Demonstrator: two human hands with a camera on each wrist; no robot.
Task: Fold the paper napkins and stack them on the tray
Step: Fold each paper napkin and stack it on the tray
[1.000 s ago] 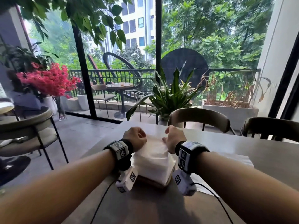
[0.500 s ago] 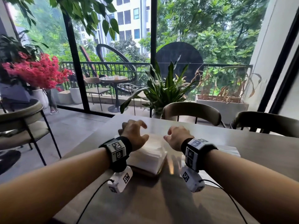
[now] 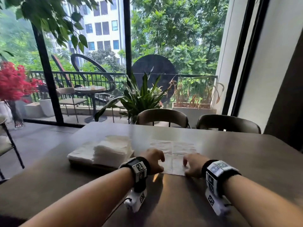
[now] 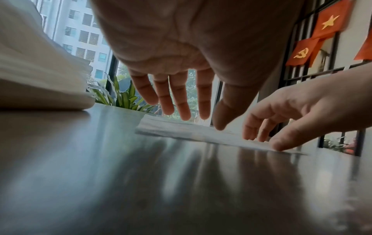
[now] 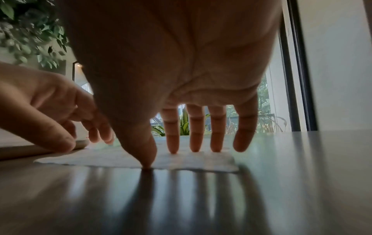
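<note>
A thick stack of folded white napkins [image 3: 113,149] sits on a tray [image 3: 82,163] at the table's left. To its right a single unfolded napkin [image 3: 173,148] lies flat on the dark table. My left hand [image 3: 159,163] hovers with straight fingers at the sheet's near-left edge, thumb low beside it. My right hand [image 3: 188,166] rests at the near-right part. In the right wrist view my right hand [image 5: 171,157] has its fingertips [image 5: 194,148] and thumb touching the napkin [image 5: 120,157]. In the left wrist view my left hand [image 4: 201,122] hangs just above the sheet [image 4: 181,131].
Two chairs [image 3: 162,117] [image 3: 227,124] stand at the table's far side, with a potted plant [image 3: 141,99] behind them. The table's left edge [image 3: 49,161] runs close beside the tray. Bare tabletop [image 3: 246,153] spreads right of the sheet.
Both hands left the stack on the tray, opened, and moved right and nearer onto the flat napkin. The head view has turned right.
</note>
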